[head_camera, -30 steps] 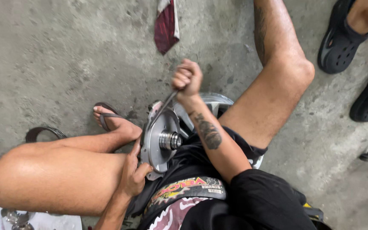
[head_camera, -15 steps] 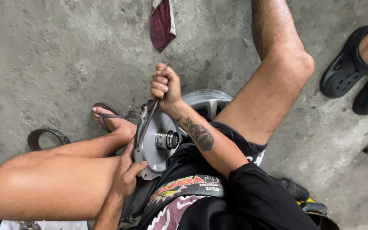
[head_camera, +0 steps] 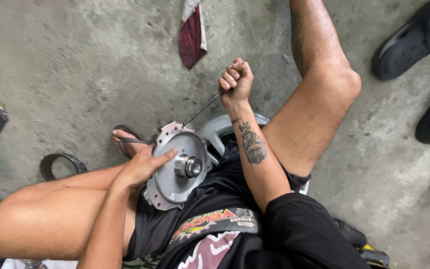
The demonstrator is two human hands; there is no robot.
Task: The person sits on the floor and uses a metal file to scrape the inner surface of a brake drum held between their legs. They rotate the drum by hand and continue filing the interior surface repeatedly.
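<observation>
Seated on a concrete floor (head_camera: 65, 65), knees spread, with a round metal plate (head_camera: 172, 174) propped upright between the thighs, its flat face turned up toward the camera and a short hub (head_camera: 187, 166) sticking out of its middle. Left hand (head_camera: 143, 167) laid open and flat on the left part of the plate's face, fingers stretched toward the hub, gripping nothing, only pressing. Right hand (head_camera: 236, 79) closed into a tight fist around the upper end of a thin metal rod (head_camera: 202, 108), raised above the plate. Rod running down and left to the plate's top rim, where its tip seems to meet the edge; exact contact too small to tell. Behind the plate, part of a grey cast wheel (head_camera: 220, 129).

Probably a matter of working that rim point with the rod. Best done with the flat palm bearing firmly so the plate cannot rock, the pull kept in line with the rod rather than sideways, and force brought on gradually, since a slip could send the tip toward the left fingers.

Elsewhere on the floor: a dark red rag (head_camera: 191, 32) near the top edge, a dark band (head_camera: 60, 163) at the left, black clogs (head_camera: 409, 42) at the right edge.
</observation>
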